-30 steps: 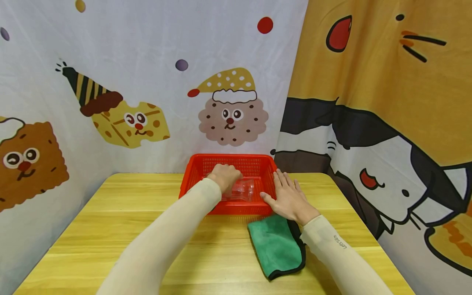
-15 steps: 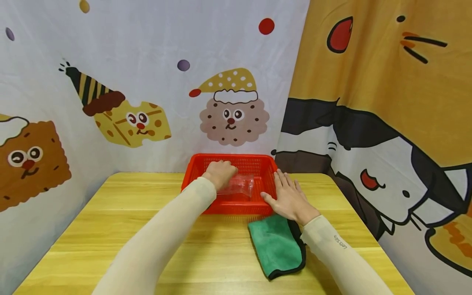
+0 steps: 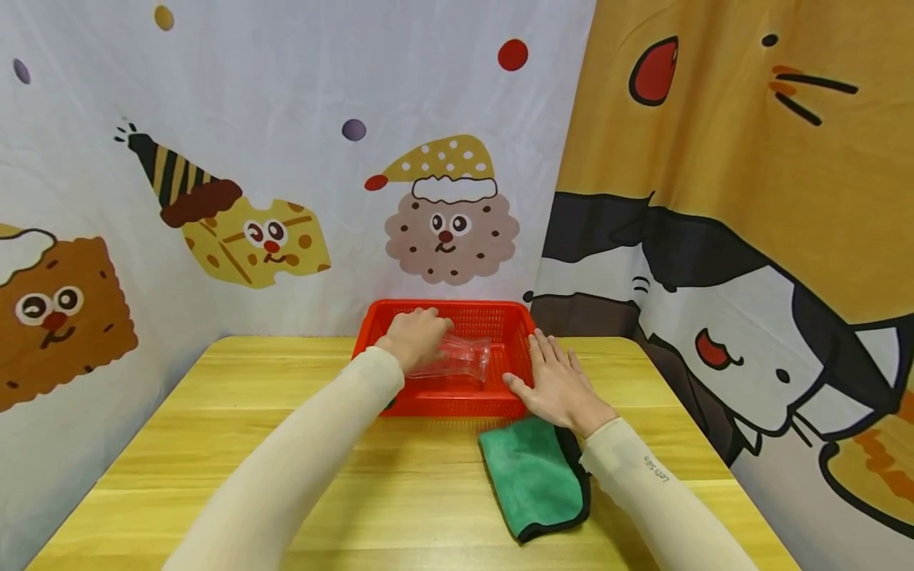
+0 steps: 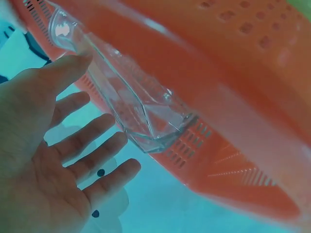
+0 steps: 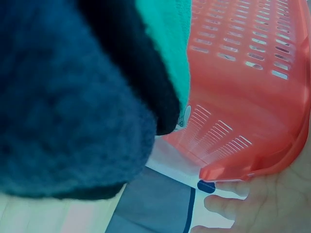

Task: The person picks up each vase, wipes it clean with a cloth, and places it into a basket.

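1 glass [image 3: 460,361], 1 basket [image 3: 510,317], 1 cloth [image 3: 531,476], 2 hands.

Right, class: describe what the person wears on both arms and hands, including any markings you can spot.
Both arms wear snug, pale cream sleeves running down to the wrists. The right sleeve carries a small line of dark lettering near the wrist, too small to read; the left sleeve shows no marking. The left hand and right hand are bare: no gloves, rings or watch are visible.

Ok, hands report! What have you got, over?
Left hand holds clear glass over red basket. Right hand flat on the basket's right rim. Green cloth beside it on the table, nothing blocking.
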